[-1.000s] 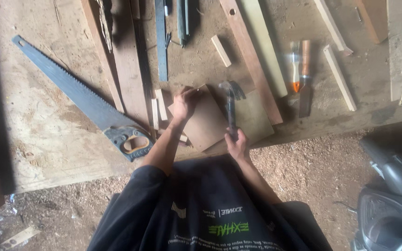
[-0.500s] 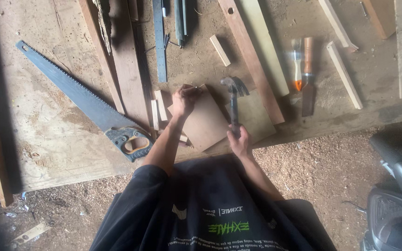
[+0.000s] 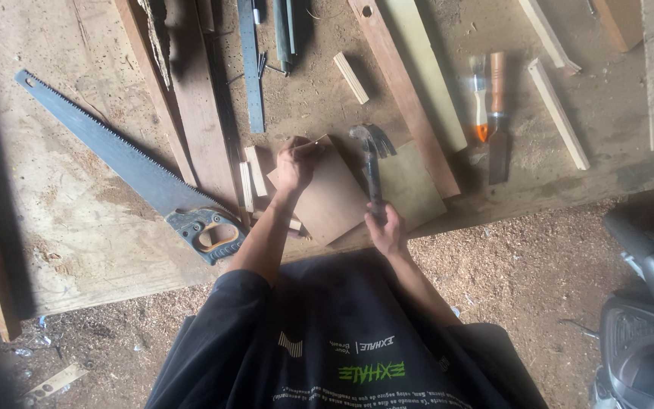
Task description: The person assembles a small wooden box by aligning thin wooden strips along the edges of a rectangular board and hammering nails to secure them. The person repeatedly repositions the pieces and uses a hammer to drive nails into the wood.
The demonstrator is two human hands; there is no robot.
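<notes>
A thin brown wooden board [image 3: 334, 198] lies on the workbench [image 3: 77, 220] in front of me. My left hand [image 3: 294, 163] rests on the board's far corner, its fingers pinched on a small nail. My right hand [image 3: 385, 229] grips the handle of a claw hammer [image 3: 370, 155]. The hammer's head hangs just right of the nail, over the board's far edge. Small wood strips [image 3: 255, 173] lie beside my left hand.
A blue handsaw [image 3: 134, 167] lies to the left. Long planks [image 3: 191, 98] and a metal rule [image 3: 250, 68] lie at the back. A chisel [image 3: 496, 113] and an orange-tipped tool [image 3: 480, 102] sit to the right. Sawdust covers the floor; a dark motorbike part [image 3: 645, 318] is at the lower right.
The hammer head has shifted slightly while my left hand stays on the nail at the board's corner. The view has moved a little.
</notes>
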